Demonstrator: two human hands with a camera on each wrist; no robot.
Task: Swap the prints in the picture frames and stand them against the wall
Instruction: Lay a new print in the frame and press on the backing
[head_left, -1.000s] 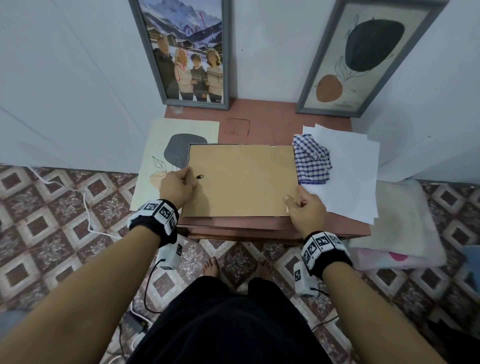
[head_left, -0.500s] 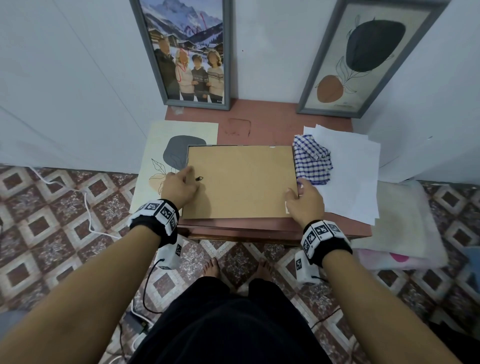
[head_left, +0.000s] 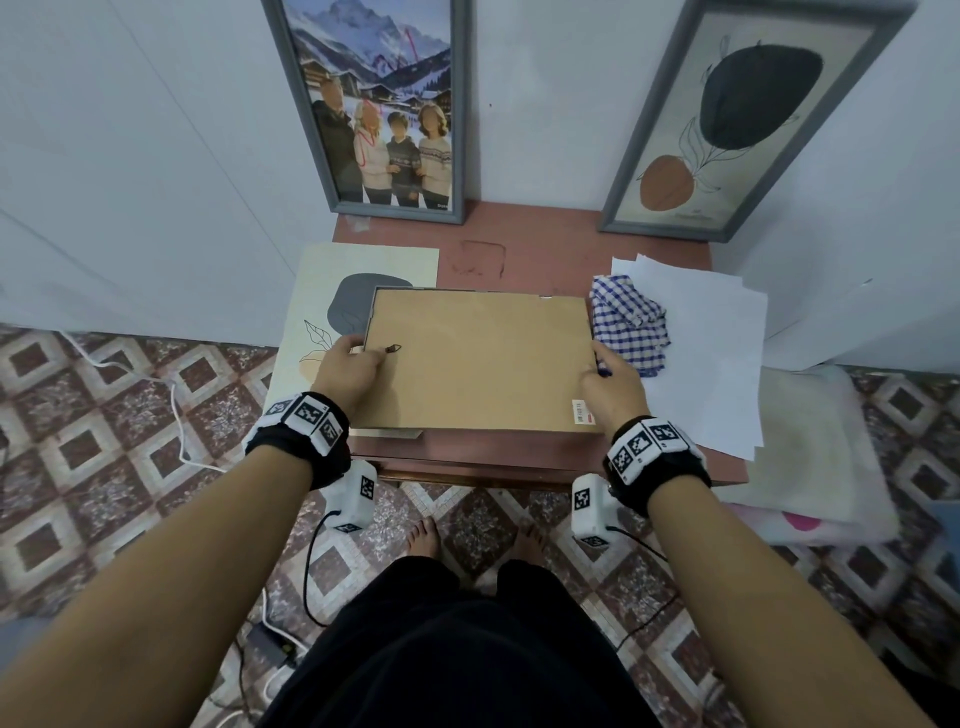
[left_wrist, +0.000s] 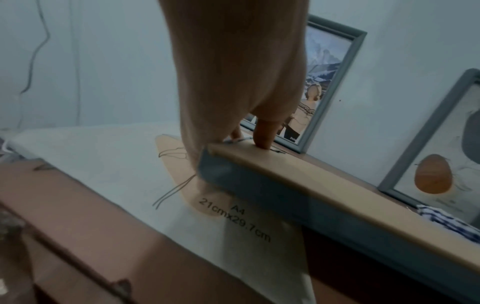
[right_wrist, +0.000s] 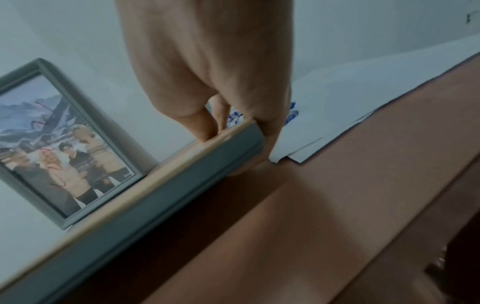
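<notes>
A grey picture frame (head_left: 478, 358) lies face down on the reddish table (head_left: 545, 249), its brown backing up. My left hand (head_left: 358, 353) grips its left edge, with a finger on the backing (left_wrist: 262, 135). My right hand (head_left: 600, 366) grips the right edge, fingers on top and thumb under it (right_wrist: 262, 148). In the wrist views the frame (left_wrist: 311, 191) hangs a little above the table. A loose abstract print (head_left: 332, 291) lies under the frame's left side. Two frames lean on the wall: a family photo (head_left: 379, 109) and an abstract print (head_left: 743, 119).
A blue checked cloth (head_left: 631, 322) lies on white sheets of paper (head_left: 717, 353) right of the frame. Folded bedding (head_left: 810, 457) sits beside the table on the right. A white cable (head_left: 171, 405) runs over the tiled floor at the left.
My right hand has slid from the frame's near right corner further up its right edge, uncovering a sticker. The left hand stays at the left edge.
</notes>
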